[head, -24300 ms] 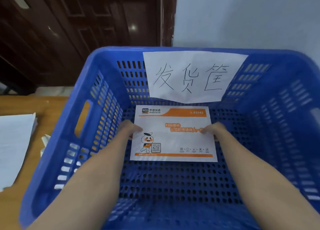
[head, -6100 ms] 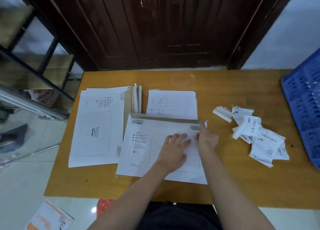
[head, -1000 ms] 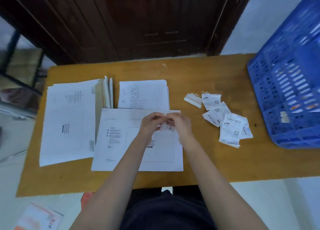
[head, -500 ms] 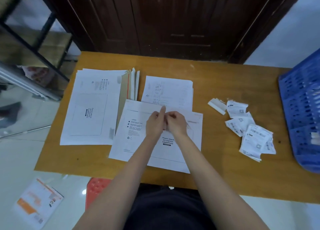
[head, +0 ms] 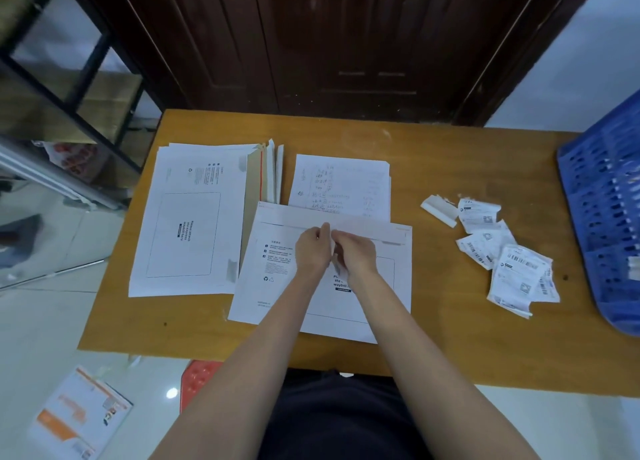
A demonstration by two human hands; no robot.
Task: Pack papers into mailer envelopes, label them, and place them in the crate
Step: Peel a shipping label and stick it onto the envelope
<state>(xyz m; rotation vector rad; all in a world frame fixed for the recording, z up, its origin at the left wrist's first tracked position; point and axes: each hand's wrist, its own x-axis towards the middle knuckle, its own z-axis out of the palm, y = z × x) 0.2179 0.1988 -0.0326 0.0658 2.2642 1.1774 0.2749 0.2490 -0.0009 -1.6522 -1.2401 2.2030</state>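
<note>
A white mailer envelope (head: 268, 297) lies flat on the wooden table (head: 450, 338) in front of me, its flap folded down along the top edge. Both hands meet over its middle. My left hand (head: 311, 250) and my right hand (head: 358, 257) pinch a small white label (head: 334, 260) between their fingertips, just above the envelope's waybill box; most of the label is hidden by the fingers. A sheet stack of handwritten papers (head: 341, 182) lies just behind the envelope. The blue crate (head: 602, 224) stands at the table's right edge.
A stack of empty mailers (head: 187, 224) lies at the left of the table. Loose printed labels and peeled backings (head: 512, 272) are scattered at the right, near the crate. A dark door stands behind the table. An orange-printed envelope (head: 76, 414) lies on the floor.
My hands stay together over the envelope, still working the small label between the fingertips. The view has shifted slightly; the crate sits farther right in frame.
</note>
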